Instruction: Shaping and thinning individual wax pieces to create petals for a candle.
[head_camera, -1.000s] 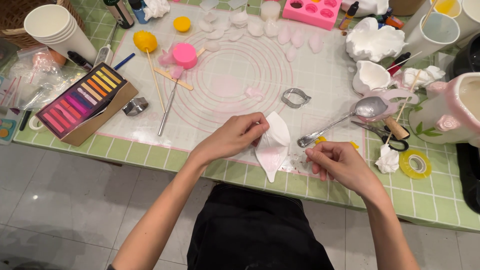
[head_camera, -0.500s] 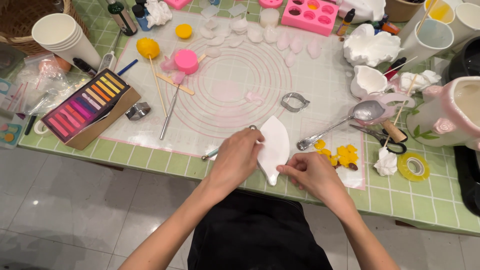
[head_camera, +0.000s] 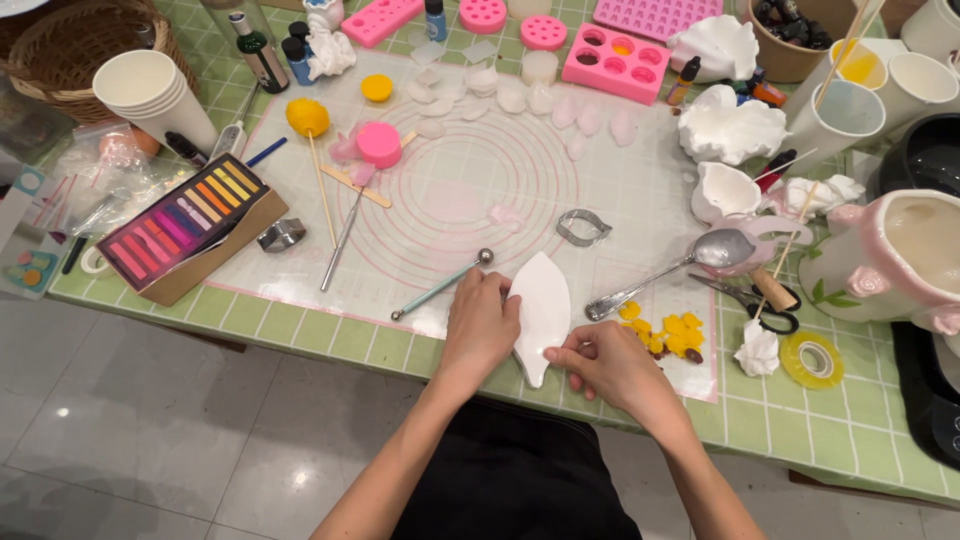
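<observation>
We have the white petal-shaped sheet (head_camera: 541, 312) lying flat at the near edge of the counter (head_camera: 830, 425), on the translucent ringed work mat (head_camera: 450, 190); our left hand (head_camera: 480, 330) lies on its left edge with fingers flat and together, pressing rather than gripping; our right hand (head_camera: 600, 362) pinches the lower right edge near the pointed tip, grip closed on the sheet.

To do this well, we judge it best to keep the left palm light so the sheet does not stretch or stick; the right fingertips should work along the rim in small, even pinches, since the material looks thin and soft and could tear at the tip; we would keep the sheet fully on the mat.

Just beside our left hand lies a ball-ended tool (head_camera: 440, 286); a metal spoon (head_camera: 680, 268) lies to the right, with yellow bits (head_camera: 668, 331) below it; a leaf-shaped metal cutter (head_camera: 583, 227) lies above the sheet; a box of coloured chalk sticks (head_camera: 185, 225) stands well apart on the left.
</observation>
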